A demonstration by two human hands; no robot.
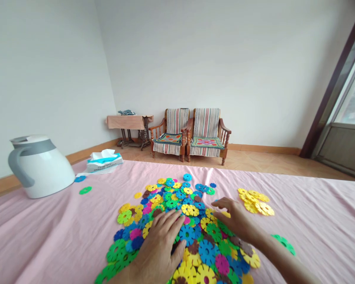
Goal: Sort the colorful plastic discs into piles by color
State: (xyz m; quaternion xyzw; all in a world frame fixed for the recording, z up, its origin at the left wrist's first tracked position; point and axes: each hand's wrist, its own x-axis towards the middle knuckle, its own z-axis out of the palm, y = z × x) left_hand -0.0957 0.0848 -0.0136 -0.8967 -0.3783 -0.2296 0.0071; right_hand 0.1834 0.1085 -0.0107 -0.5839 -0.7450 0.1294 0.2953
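A large heap of notched plastic discs (207,252) in blue, green, yellow, pink and brown spreads in front of me. My left hand (162,245) lies palm down over the heap's near middle, its fingers stretched forward and its thumb apart. At the heap's right edge is my right hand (236,217), thumb and forefinger spread with a gap between them. A yellow disc (225,214) shows in that gap; whether the hand touches it I cannot tell. Just beyond, a separate group of yellow discs (254,201) lies to the right.
A pink cloth (41,240) covers the surface. A white and grey jug (47,169) stands at left beside a tissue box (104,162). Stray green discs (284,243) lie at right. Two wooden armchairs (207,126) and a small covered table (126,122) stand by the far wall.
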